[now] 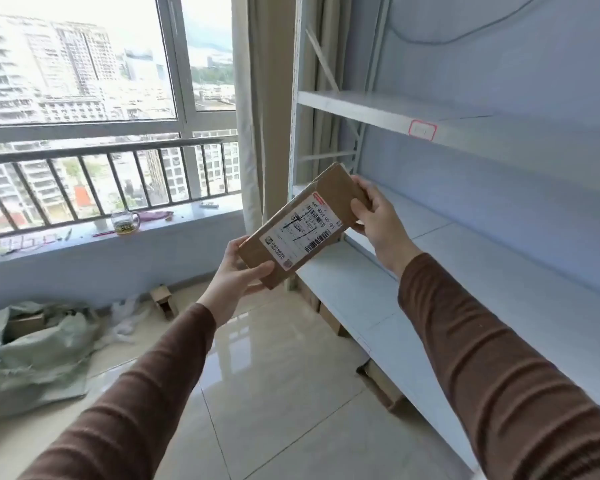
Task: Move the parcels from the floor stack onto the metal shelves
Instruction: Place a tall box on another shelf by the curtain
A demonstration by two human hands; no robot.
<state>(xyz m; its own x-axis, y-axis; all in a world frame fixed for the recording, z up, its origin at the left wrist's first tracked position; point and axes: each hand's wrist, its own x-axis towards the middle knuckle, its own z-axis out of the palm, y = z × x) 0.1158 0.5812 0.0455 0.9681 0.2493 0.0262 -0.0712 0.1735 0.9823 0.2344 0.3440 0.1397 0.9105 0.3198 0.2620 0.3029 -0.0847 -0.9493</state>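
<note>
A person in brown sleeves holds a flat cardboard parcel (303,225) in mid-air with both hands, in front of the metal shelves (368,105) that line the wall on the right. The left hand (238,273) has its grip closed on the parcel's lower near end, thumb on top and fingers beneath; the right hand (373,211) has its grip closed on the upper far end, thumb across the face. The parcel tilts, its far end raised toward the left front corner of the middle shelf, and touches no shelf. A white shipping label (302,233) with barcodes and black pen marks faces up.

Under the lowest shelf, brown boxes (329,317) sit on the tiled floor (274,393). At the left edge of the floor lies a torn grey-green sack (39,351) with cardboard showing inside, and a small open box (163,299) stands near the wall below the window. A glass mug (125,221) rests on the windowsill (187,220), beside a curtain (257,116).
</note>
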